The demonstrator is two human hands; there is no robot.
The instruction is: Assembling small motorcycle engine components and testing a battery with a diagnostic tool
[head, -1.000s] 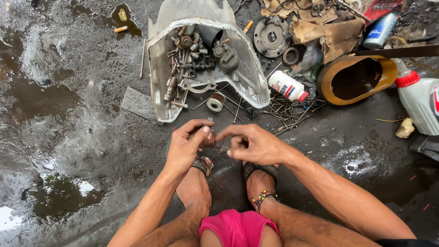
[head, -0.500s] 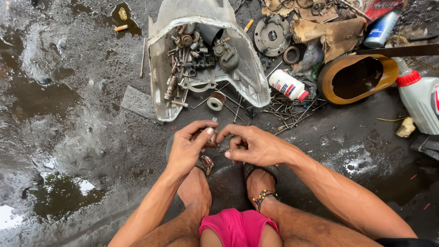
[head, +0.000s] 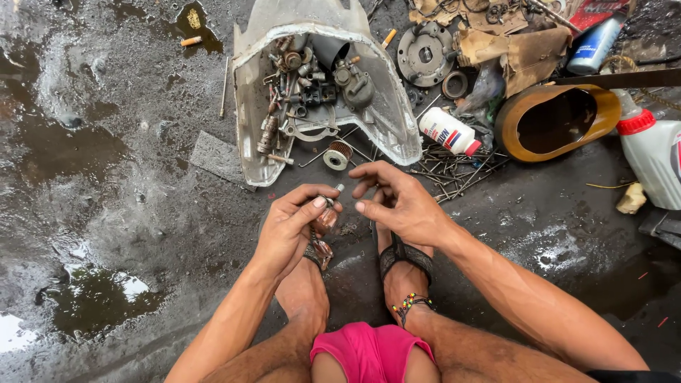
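wet, dark, gritty concrete floor [head: 128, 213] w/ shallow puddles fills most of what we see. on it lies a big grey plastic shell cover [head: 390, 120], scuffed and curved like a trough, packed w/ greasy metal engine bits. to the right sits a brown oval rubbery tub [head: 514, 135], hollow & dark inside, and at the far right edge a white plastic jug w/ red cap [head: 652, 159]. btw shell and tub lies a small white bottle w/ red cap [head: 447, 131], on its side, next to a scatter of thin rusty metal rods [head: 454, 170]. a small round ribbed filter [head: 338, 154] rests just below the shell.

our left hand [head: 287, 227] is curled, thumb & fingers pinching a small metal part w/ a pale tip [head: 328, 211], held above our feet in dark strap sandals [head: 404, 255]. can't tell what kind of part it is. our right hand [head: 401, 206] is half open, fingers loosely bent, close beside the part but we can't tell if it touches; it grips nothing.
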